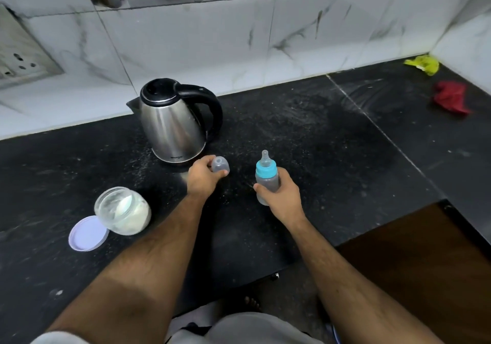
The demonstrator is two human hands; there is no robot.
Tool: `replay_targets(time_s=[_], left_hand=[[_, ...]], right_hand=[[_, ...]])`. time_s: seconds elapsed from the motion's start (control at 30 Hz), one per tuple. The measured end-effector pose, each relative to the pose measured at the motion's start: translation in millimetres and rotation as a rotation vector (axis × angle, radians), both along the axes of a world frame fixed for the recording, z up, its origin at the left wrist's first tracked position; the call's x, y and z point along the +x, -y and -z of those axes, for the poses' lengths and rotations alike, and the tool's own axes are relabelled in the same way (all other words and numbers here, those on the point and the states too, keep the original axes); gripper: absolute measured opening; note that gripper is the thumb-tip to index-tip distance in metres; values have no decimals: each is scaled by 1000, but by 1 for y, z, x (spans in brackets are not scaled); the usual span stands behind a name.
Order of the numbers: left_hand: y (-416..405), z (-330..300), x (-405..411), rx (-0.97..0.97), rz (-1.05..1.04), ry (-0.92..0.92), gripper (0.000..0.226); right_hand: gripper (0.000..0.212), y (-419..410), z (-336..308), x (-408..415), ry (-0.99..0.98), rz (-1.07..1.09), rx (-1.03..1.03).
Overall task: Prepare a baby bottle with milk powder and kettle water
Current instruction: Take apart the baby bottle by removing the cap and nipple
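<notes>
Right hand (281,194) wrapped round baby bottle (266,181), left hand (203,176) pinching clear cap (220,165) near kettle (175,120), open powder jar (122,210) far left

Both forearms were bare from elbow to wrist, with dark hair along them, and neither the left hand (203,176) nor the right hand (283,197) wore a ring, watch or band. A pale sleeve edge (57,338) showed at the left upper arm. Grey cloth (255,329) covered the lap, and bare toes (252,303) were visible on the floor below.
</notes>
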State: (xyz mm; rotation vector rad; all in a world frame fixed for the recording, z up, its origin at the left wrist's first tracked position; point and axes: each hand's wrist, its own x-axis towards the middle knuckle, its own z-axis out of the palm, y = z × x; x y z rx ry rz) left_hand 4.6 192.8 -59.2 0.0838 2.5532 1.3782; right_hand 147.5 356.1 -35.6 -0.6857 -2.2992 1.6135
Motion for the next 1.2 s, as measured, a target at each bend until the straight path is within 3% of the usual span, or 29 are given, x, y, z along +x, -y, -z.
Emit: replay_targets(time_s=[0.2, 0.37, 0.5, 0.63, 0.7, 0.83, 0.97, 1.2], left_hand=[[-4, 14, -3, -90, 34, -6, 60], [3, 16, -2, -82, 54, 11, 85], [8, 1, 13, -8, -33, -121, 56], [15, -22, 30, 230, -24, -53, 28], [18, -32, 40, 306, -34, -69, 23], [32, -41, 47, 228, -158, -280, 28], [45, -52, 56, 500, 112, 24, 24], [78, -60, 54, 610, 236, 212, 32]], right_hand=[[45, -3, 2, -7, 18, -56, 5], [48, 2, 4, -12, 9, -96, 3], [51, 7, 5, -13, 7, -120, -39], [53, 16, 7, -16, 43, -185, -99], [58, 23, 10, -18, 63, -235, -131], [53, 41, 12, -20, 81, -283, -147], [43, 60, 6, -22, 43, -385, -228], [42, 81, -5, -26, 45, -585, -392]])
